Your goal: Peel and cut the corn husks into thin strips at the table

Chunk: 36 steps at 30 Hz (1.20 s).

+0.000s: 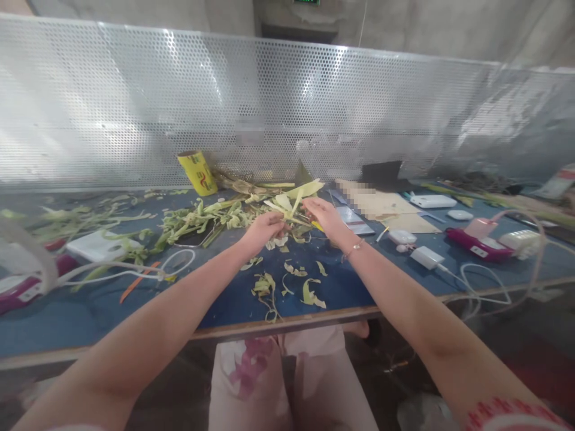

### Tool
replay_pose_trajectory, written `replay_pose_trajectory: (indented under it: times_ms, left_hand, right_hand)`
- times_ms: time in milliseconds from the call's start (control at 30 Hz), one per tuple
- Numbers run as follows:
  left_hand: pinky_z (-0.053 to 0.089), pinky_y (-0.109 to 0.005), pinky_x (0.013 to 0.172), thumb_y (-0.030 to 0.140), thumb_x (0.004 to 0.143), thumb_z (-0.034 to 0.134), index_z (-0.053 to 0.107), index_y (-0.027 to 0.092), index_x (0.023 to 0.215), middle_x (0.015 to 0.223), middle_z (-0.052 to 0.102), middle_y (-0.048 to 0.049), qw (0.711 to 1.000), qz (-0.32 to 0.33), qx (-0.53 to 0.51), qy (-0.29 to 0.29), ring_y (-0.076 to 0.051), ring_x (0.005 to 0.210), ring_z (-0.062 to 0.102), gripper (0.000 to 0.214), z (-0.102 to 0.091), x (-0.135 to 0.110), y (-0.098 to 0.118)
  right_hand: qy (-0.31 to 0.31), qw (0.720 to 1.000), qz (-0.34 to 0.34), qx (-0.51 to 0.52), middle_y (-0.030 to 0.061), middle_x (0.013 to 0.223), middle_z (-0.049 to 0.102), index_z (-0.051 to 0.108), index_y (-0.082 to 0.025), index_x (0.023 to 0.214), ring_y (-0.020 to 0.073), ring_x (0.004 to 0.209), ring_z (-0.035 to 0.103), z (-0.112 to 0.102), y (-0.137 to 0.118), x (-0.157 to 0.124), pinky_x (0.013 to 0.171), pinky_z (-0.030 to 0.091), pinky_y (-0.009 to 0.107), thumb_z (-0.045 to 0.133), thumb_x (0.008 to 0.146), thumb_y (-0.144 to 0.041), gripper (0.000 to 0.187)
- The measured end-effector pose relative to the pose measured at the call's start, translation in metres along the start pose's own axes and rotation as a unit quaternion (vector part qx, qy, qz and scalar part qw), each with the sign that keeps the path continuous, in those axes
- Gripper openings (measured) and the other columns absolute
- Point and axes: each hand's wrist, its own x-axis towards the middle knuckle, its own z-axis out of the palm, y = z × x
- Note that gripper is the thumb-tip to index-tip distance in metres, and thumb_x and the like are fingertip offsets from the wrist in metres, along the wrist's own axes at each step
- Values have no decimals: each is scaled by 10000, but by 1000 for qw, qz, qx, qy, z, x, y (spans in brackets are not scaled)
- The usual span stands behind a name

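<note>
Over the middle of the table, my left hand (268, 228) is closed, fingertips pinched at a thin pale-green stalk (294, 221). My right hand (324, 216) is curled just to its right, fingers bent by the stalk's other end. A small yellow piece (317, 226) shows beneath the right palm; what it belongs to is hidden. Broad pale-green leaf strips (299, 194) stick up between and behind the hands. On the left lies a heap of green leafy stalks (202, 218). Peeled scraps (312, 293) are scattered on the blue tabletop (242, 293) in front of the hands.
A yellow cardboard tube (197, 173) leans at the back by a perforated metal screen (179, 102). On the right are brown paper (381, 203), a white charger (426, 257) with cable and a magenta power strip (480, 244). An orange strip (139, 282) and a white box (101, 245) lie left.
</note>
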Motion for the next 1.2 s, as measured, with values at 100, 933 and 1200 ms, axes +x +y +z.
replay_pose_trajectory:
  times_ms: [100,933,1200]
  left_hand:
    - [403,-241,506,217,602,707,603,120,868,638,658,-21,1000,-4,13,-8,-80,470,514,301,0,-3,2]
    - [411,-251,674,471,810,491,631,169,786,725,570,-16,968,190,80,142,-129,712,522,334,-1,-2,3]
    - [337,-225,544,322,831,463,511,179,697,599,443,23,963,178,96,176,-96,557,412,201,1,-3,5]
  right_hand:
    - [-8,997,16,81,14,803,603,604,-162,742,81,627,510,4,-6,-3,578,420,221,687,644,-439,305]
    - [-79,938,115,317,-24,665,659,616,-162,696,57,618,631,28,-24,-21,597,523,127,747,656,-210,145]
    - [-94,962,74,245,-35,631,618,601,-168,707,78,615,610,31,-24,-26,613,507,199,787,577,-281,253]
